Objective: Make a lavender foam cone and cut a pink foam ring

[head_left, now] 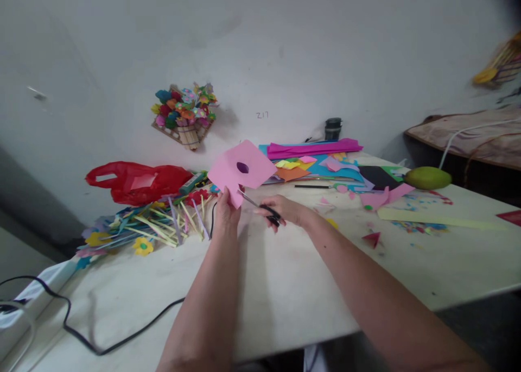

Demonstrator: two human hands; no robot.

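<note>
My left hand (pixel 226 212) pinches the lower corner of a pink paper sheet (pixel 241 170) and holds it up above the white table (pixel 285 285). The sheet has a small dark hole near its middle. My right hand (pixel 280 209) is closed round the black handles of a pair of scissors (pixel 260 207). The scissor blades point left and reach the paper's lower edge beside my left thumb.
A red plastic bag (pixel 138 182) and a heap of paper strips and paper flowers (pixel 154 225) lie at the left. Coloured paper sheets (pixel 313 157) and scraps cover the back right, beside a green oval object (pixel 427 177). A black cable (pixel 101 339) crosses the front left. A paper flower bouquet (pixel 185 114) hangs on the wall.
</note>
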